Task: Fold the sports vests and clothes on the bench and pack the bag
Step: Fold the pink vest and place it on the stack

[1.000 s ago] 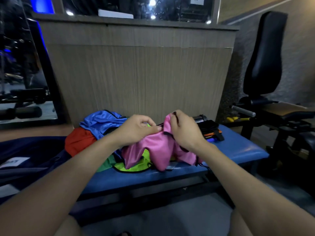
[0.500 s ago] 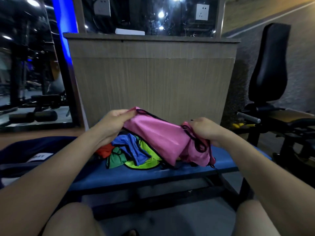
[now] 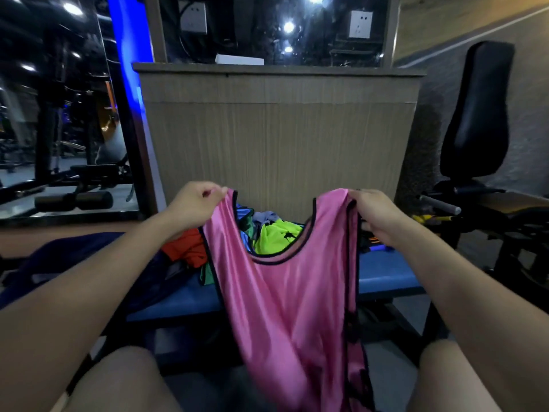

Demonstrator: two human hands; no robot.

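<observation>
A pink sports vest [image 3: 291,307] with black trim hangs spread out in front of me, its hem down between my knees. My left hand [image 3: 194,205] pinches its left shoulder strap and my right hand [image 3: 375,215] grips its right strap. Behind the vest, a pile of vests lies on the blue bench [image 3: 386,278]: a neon yellow one [image 3: 274,237], a red one [image 3: 185,251], with green and blue ones partly hidden. A dark blue bag [image 3: 68,263] lies at the bench's left end.
A wooden counter panel [image 3: 279,144] stands right behind the bench. A black gym seat [image 3: 475,114] with a handle bar stands to the right. Weight equipment sits to the left behind the blue-lit post. Black and orange items lie on the bench behind my right hand.
The pink vest has gone from a bunched bundle on the pile to being lifted and spread open. My hands have moved apart, each taking one shoulder strap, and the view has tilted up.
</observation>
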